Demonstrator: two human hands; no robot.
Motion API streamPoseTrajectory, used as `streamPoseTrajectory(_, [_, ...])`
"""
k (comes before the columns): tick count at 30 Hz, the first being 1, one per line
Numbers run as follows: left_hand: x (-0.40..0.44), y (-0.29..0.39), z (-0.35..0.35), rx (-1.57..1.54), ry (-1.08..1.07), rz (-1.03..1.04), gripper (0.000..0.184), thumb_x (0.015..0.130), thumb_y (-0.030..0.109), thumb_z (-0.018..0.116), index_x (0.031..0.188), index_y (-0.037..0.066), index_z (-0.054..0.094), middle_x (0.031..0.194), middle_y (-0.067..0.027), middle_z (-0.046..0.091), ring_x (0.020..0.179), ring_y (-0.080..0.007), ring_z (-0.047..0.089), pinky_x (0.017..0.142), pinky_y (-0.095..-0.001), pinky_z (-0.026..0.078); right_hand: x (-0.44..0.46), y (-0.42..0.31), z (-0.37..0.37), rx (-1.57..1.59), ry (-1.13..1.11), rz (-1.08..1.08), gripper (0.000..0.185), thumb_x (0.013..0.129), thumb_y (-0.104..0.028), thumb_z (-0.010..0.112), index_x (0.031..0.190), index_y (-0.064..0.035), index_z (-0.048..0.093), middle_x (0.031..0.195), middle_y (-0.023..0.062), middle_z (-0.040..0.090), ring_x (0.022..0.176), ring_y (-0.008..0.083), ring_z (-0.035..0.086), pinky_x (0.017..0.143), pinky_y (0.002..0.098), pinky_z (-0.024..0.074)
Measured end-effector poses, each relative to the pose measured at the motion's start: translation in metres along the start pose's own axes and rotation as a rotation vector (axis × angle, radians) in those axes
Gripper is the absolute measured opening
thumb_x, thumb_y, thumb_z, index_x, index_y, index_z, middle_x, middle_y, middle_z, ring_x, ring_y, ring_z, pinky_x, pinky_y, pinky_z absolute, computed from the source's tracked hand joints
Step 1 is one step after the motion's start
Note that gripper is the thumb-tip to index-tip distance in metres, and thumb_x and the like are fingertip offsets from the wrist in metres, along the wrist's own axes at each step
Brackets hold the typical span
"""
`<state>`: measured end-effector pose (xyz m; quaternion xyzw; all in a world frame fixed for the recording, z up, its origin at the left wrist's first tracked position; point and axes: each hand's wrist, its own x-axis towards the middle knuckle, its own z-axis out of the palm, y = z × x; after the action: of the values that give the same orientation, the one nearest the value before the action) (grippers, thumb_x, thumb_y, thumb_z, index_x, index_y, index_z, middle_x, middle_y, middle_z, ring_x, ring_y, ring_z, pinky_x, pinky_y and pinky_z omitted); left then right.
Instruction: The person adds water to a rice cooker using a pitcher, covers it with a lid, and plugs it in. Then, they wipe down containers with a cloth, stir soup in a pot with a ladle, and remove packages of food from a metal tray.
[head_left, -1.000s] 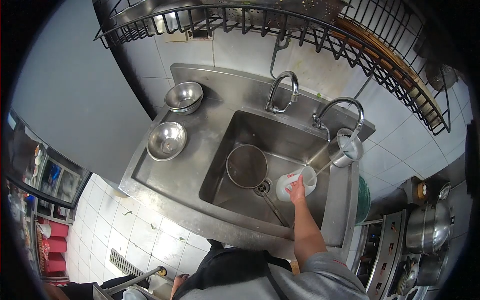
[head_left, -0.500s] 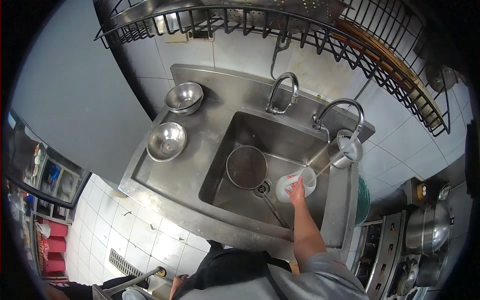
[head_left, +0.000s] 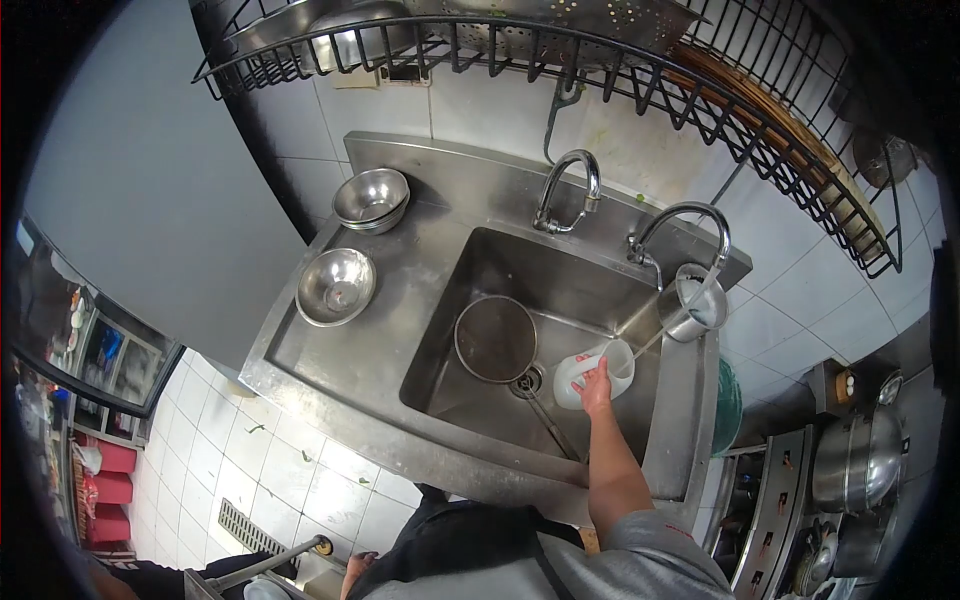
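"Two hands to log. Condition of the right hand [head_left: 594, 386]?"

"Closed on the upper part of a white jug [head_left: 572, 390], beside the open mouth. Firmly engaged, with fingers bent over the plastic."

"And the left hand [head_left: 362, 562]?"

"Low at the near edge of view, beside the dark apron [head_left: 450, 535], well apart from the jug. Mostly hidden; cannot tell whether clenched, released or holding anything."

"Location of the jug?"

"Inside the sink [head_left: 560, 272], in the right half, mouth tilted toward the far right. Noted at that mouth: a thin pale line, running down from the right tap [head_left: 690, 208] and across a steel pot [head_left: 688, 325]. Cannot tell whether hose or water."

"Also in the basin?"

"Left of the jug, a round dark strainer [head_left: 496, 338]. Just beside it, the drain [head_left: 527, 381], with a long metal rod [head_left: 552, 425] extending toward the near right."

"Surroundings?"

"Behind the basin, a left tap [head_left: 570, 180]. On the counter [head_left: 400, 310] to the left, stacked steel bowls [head_left: 371, 200] at the far end and a single steel bowl [head_left: 336, 287] nearer. Beyond the counter's right edge, a green tub [head_left: 727, 408]. Above, along the far wall, a black wire rack [head_left: 640, 88]."
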<state>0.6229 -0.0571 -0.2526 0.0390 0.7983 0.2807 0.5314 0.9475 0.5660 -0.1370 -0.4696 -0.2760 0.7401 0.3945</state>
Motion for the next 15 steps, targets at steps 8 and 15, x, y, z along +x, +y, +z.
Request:
streamPoseTrajectory(8, [-0.0042,0.0072,0.0015,0.080,0.033,-0.027,0.026,0.080,0.018,0.051,0.094,-0.001,0.063,0.078,-0.0112,0.065,0.071,-0.0161,0.061,0.065,-0.0262,0.047,0.0027,0.0036,-0.0048,0.011,-0.020,-0.001,0.067,0.081,-0.064,0.028,0.124,-0.0133,0.035,0.127,0.0003,0.040,0.123,0.0169,0.025,0.096,0.0498,0.0165])
streamPoseTrajectory(15, [-0.0005,0.0020,0.0004,0.064,0.006,0.000,0.027,0.081,0.017,0.049,0.095,-0.001,0.062,0.078,-0.0102,0.065,0.073,-0.0165,0.061,0.067,-0.0267,0.047,0.0014,0.0032,-0.0028,-0.007,-0.017,-0.002,0.069,0.079,-0.066,0.029,0.124,-0.0137,0.036,0.126,-0.0005,0.041,0.121,0.0164,0.027,0.095,0.0487,0.0176])
